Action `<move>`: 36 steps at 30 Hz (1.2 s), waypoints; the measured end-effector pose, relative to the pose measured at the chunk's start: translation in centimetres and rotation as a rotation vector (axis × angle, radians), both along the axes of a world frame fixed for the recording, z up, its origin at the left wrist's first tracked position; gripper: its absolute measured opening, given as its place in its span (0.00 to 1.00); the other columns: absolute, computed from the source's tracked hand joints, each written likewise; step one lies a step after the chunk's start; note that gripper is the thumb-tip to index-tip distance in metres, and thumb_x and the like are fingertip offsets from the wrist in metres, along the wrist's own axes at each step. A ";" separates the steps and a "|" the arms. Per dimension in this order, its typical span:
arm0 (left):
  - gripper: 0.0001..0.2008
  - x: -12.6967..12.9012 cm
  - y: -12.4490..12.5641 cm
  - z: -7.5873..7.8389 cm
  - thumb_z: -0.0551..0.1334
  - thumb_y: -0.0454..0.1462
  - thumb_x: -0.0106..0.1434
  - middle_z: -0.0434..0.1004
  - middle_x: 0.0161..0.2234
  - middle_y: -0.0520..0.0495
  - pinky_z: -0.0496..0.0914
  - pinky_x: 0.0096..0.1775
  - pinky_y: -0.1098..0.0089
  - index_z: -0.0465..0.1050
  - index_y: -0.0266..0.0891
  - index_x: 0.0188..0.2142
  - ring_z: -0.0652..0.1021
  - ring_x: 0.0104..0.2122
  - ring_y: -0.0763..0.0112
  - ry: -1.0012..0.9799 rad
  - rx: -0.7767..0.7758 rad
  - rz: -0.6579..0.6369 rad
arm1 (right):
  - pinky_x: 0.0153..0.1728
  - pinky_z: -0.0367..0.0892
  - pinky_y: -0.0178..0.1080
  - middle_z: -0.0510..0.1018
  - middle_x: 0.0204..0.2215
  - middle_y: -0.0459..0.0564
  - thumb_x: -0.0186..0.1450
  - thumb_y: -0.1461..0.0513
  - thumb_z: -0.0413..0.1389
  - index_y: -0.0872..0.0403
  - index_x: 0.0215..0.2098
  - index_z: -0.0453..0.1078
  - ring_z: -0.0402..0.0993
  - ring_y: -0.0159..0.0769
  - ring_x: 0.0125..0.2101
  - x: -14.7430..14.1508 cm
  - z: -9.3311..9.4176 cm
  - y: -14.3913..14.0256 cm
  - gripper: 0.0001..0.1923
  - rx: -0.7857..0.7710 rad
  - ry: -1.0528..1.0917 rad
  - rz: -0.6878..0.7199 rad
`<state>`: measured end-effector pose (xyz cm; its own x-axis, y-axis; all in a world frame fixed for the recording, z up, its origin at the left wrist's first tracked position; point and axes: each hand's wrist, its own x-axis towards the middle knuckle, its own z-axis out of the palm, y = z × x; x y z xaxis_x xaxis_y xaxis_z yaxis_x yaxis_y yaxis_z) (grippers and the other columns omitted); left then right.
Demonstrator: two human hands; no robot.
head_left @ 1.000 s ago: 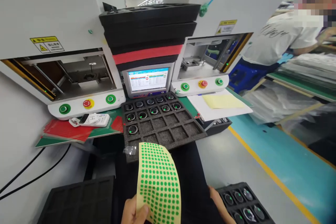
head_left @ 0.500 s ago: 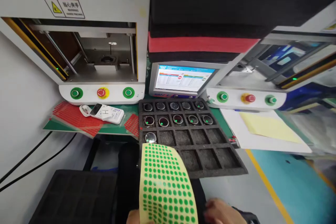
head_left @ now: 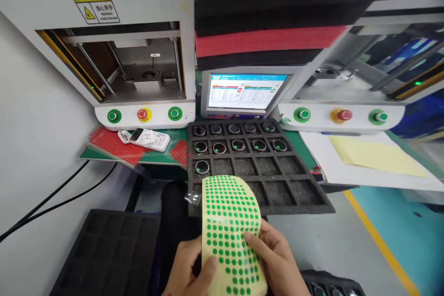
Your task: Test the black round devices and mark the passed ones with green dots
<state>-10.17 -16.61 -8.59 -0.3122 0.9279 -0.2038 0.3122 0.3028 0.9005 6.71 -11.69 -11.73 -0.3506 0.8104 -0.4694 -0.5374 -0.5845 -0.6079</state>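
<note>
A pale yellow sheet of round green stickers [head_left: 231,203] stands bent upward in front of me, with bare patches toward its lower left. My left hand [head_left: 189,266] grips its lower left edge, thumb on the front. On the right edge, my right hand [head_left: 277,256] is closed with its thumb on the stickers and its fingers behind. Beyond the sheet lies a black foam tray [head_left: 294,208] with several round watch-like units in its upper rows. One such unit [head_left: 202,167] sits alone at the left of the third row; many carry a green dot. The sheet covers part of the tray's front.
Two press machines with green buttons [head_left: 113,116] and red stop buttons [head_left: 344,115] flank a monitor [head_left: 248,92]. A white handheld device [head_left: 152,139] lies near red sticker sheets [head_left: 116,146]. Papers [head_left: 378,157] are at right. Another foam tray [head_left: 107,249] is low left; more units [head_left: 335,290] are low right.
My right hand has come in from the lower right and taken the sheet's right edge. My left hand shows more, and the sheet has shifted slightly right. The view has shifted too.
</note>
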 end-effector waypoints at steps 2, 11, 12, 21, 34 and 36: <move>0.20 0.1 0.6 0.7 0.64 0.53 0.60 0.82 0.33 0.44 0.71 0.38 0.71 0.83 0.42 0.40 0.77 0.35 0.62 -0.027 -0.030 -0.074 | 0.38 0.77 0.44 0.83 0.35 0.52 0.60 0.54 0.65 0.51 0.43 0.75 0.81 0.42 0.34 0.6 0.5 -0.1 0.15 0.055 -0.023 -0.051; 0.31 2.2 2.0 2.3 0.58 0.59 0.61 0.54 0.16 0.54 0.50 0.20 0.74 0.57 0.38 0.16 0.57 0.18 0.78 -0.366 -0.167 -0.266 | 0.31 0.79 0.39 0.83 0.34 0.53 0.65 0.55 0.59 0.53 0.44 0.72 0.81 0.38 0.30 2.2 1.7 -0.7 0.13 0.456 -0.359 -0.050; 0.31 2.5 1.9 2.3 0.58 0.59 0.60 0.51 0.15 0.55 0.49 0.20 0.73 0.53 0.39 0.15 0.55 0.17 0.79 -0.314 -0.174 -0.204 | 0.33 0.78 0.39 0.82 0.37 0.53 0.65 0.57 0.59 0.53 0.47 0.71 0.80 0.37 0.32 2.3 1.6 -0.8 0.14 0.551 -0.530 -0.168; 0.33 3.3 1.6 1.7 0.59 0.61 0.57 0.58 0.13 0.52 0.57 0.20 0.73 0.57 0.39 0.12 0.62 0.17 0.75 -0.202 -0.063 0.275 | 0.49 0.71 0.39 0.75 0.40 0.54 0.63 0.72 0.56 0.57 0.38 0.70 0.72 0.36 0.45 2.2 2.9 -1.8 0.07 1.370 -1.028 -0.300; 0.24 4.4 1.9 0.6 0.68 0.57 0.52 0.80 0.27 0.47 0.75 0.34 0.66 0.74 0.38 0.28 0.80 0.30 0.64 -0.618 -0.058 0.317 | 0.41 0.76 0.41 0.82 0.32 0.50 0.66 0.69 0.54 0.57 0.38 0.74 0.79 0.36 0.35 2.1 1.4 0.4 0.07 1.534 -1.116 -0.419; 0.23 4.2 2.1 1.1 0.69 0.54 0.53 0.81 0.27 0.45 0.75 0.37 0.66 0.77 0.35 0.30 0.80 0.30 0.63 -0.573 -0.042 0.115 | 0.43 0.75 0.42 0.82 0.31 0.49 0.66 0.70 0.55 0.56 0.38 0.74 0.79 0.36 0.34 2.0 1.7 0.4 0.07 1.508 -1.121 -0.438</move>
